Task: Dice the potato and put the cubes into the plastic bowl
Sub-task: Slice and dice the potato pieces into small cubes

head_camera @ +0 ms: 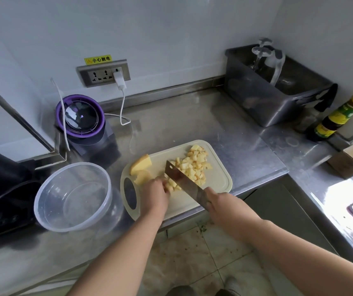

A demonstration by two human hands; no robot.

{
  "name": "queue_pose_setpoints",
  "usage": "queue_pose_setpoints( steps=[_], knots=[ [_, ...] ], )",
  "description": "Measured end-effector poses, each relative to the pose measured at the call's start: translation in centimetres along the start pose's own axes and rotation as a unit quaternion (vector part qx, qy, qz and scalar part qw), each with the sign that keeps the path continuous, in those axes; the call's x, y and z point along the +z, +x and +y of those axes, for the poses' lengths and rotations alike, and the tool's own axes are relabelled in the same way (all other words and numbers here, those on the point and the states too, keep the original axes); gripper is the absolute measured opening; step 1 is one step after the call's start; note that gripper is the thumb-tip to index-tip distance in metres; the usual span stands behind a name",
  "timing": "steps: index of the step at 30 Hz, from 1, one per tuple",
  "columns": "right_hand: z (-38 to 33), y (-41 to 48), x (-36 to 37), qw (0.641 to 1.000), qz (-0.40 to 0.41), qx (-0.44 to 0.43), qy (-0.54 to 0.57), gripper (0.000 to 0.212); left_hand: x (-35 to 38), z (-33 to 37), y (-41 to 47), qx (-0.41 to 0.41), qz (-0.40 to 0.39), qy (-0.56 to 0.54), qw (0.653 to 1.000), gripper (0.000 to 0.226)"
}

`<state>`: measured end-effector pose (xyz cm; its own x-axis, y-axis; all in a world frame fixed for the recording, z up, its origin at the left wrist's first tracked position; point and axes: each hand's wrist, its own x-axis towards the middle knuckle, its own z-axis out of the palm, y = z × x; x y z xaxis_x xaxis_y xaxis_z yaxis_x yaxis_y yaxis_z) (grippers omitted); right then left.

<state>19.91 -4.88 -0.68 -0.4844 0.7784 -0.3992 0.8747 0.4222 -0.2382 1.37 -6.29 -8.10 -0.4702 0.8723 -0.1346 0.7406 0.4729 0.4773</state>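
While both forearms reach up from 6 o'clock, the hands meet over the board (218,186), which lies at the table's (192,124) near edge. Right hand (219,205) is closed around the handle of the knife (184,183); blade slants up toward 11 o'clock, edge down among the cut pieces. Left hand (155,196) rests fingers-down on the board just left of the blade, curled over a small clump of cubes; how tight the hold is I cannot tell.

Cubes (193,165): a loose heap on the board, running from the blade toward 1 o'clock, pale yellow with some reddish skin. Uncut potato (141,165): a wedge and a smaller chunk at the board's far-left corner, about 11 o'clock from the left hand, touching each other.

Bowl (73,196): clear plastic, upright on the table just beside the board at 9 o'clock; no cubes in it.

Farther back, 10 o'clock: purple-rimmed appliance (80,119), a white cord (124,107) running to a wall socket (104,73) with a yellow label above. At 1 o'clock in the corner, a dark bin (276,99) with clear items standing in it. At 2 o'clock, a dark bottle (338,118) with a yellow label. Dark appliance (2,189) at 9 o'clock, left of the bowl.
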Motion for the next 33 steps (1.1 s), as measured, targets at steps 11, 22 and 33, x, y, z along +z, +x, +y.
queue_pose_setpoints(
  steps=[11, 22, 33],
  knots=[
    [0.1, 1.0, -0.8, 1.0, -0.02, -0.01, 0.02, 0.012, -4.1, -3.1, -0.5, 0.067, 0.069, -0.048, 0.994, 0.03],
    [-0.7, 1.3, -0.6, 0.999, -0.035, -0.022, 0.021, 0.009, -4.2, -5.1, 0.7, -0.019, 0.046, -0.054, 0.997, 0.031],
    [-1.5, 1.4, -0.7, 0.998, -0.042, -0.046, -0.019, 0.017, -4.2, -5.2, 0.9, -0.001, 0.05, -0.031, 0.998, 0.026]
  ],
)
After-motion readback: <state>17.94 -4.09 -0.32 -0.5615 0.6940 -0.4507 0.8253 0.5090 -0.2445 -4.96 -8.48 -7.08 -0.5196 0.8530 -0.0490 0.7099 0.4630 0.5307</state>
